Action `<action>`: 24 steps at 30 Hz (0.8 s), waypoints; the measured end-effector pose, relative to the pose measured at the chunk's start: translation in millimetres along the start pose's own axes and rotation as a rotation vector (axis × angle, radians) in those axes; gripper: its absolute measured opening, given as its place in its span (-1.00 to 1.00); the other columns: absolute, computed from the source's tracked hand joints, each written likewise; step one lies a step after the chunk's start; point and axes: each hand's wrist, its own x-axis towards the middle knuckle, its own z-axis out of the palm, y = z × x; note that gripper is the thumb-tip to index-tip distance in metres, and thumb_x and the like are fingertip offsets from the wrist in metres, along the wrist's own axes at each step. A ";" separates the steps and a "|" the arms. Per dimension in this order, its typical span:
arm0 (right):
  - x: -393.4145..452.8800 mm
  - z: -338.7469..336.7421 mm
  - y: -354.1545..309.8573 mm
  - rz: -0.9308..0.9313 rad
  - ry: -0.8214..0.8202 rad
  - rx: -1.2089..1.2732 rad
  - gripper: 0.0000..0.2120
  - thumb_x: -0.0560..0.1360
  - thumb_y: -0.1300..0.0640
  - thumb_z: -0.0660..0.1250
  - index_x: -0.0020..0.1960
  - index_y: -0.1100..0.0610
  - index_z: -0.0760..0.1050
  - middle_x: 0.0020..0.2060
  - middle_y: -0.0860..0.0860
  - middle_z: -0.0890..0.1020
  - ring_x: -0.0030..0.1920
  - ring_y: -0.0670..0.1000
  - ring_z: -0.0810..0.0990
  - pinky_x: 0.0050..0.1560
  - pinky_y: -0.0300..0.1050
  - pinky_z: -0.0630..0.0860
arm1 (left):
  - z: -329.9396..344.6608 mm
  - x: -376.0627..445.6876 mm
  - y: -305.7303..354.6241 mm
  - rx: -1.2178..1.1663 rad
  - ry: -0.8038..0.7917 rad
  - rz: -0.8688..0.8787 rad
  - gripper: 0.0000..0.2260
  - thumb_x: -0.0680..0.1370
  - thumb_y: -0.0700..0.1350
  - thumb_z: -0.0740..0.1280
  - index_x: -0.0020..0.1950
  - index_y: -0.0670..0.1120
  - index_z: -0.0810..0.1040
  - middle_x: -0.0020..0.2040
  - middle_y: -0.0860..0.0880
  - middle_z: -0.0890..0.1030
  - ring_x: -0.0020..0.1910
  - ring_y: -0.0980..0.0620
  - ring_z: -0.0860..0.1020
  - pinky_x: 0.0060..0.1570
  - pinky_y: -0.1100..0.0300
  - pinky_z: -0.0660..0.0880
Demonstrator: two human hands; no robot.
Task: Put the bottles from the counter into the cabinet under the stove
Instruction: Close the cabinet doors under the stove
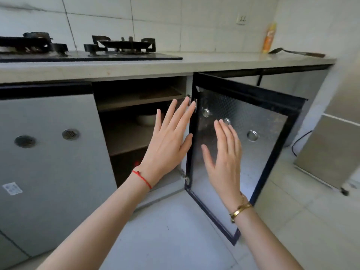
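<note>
Tiled kitchen, grey counter point(214, 62) running across. Stove point(91, 49) set into it at left. Below the stove, closed door point(50, 152) at left, then cabinet point(126, 137) open, shelves showing, a pale bowl point(146, 118) on one. Left hand point(167, 137), fingers straight, holding nothing, raised before the opening. Right hand point(224, 151), also flat and holding nothing, in front of the swung-out door point(253, 145). Orange bottle point(269, 37) upright at far right of counter against the wall, dark utensil point(296, 52) lying just beside it.

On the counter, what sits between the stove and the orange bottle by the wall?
Nothing: in the head view the counter is bare from the stove to the orange bottle. A dark spatula lies beyond the bottle.
</note>
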 end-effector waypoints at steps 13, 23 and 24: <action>-3.5 -91.3 103.6 0.330 0.135 -0.288 -0.31 0.57 -0.01 0.27 0.54 0.23 0.04 0.49 0.15 0.21 0.50 0.12 0.17 0.51 0.00 0.13 | 56.7 115.9 135.4 -0.238 -0.098 0.275 -0.40 0.62 0.01 0.16 0.60 0.01 -0.03 0.61 0.05 0.03 0.59 -0.05 -0.06 0.49 -0.32 -0.03; -3.2 -77.1 111.2 0.345 0.038 -0.073 -0.31 0.53 -0.03 0.32 0.53 0.16 0.11 0.46 0.05 0.29 0.49 0.00 0.21 0.49 -0.06 0.19 | 69.5 125.0 141.2 -0.220 -0.107 0.283 -0.45 0.58 0.01 0.23 0.54 0.00 0.17 0.53 0.03 0.24 0.58 -0.03 0.02 0.48 -0.32 -0.02; -6.2 -77.0 108.9 0.336 0.042 -0.064 -0.32 0.53 -0.04 0.32 0.53 0.15 0.11 0.46 0.05 0.29 0.49 -0.01 0.21 0.49 -0.06 0.20 | 67.5 121.4 138.7 -0.223 -0.091 0.287 -0.46 0.57 0.01 0.23 0.54 0.00 0.17 0.53 0.04 0.25 0.58 -0.03 0.03 0.49 -0.31 -0.01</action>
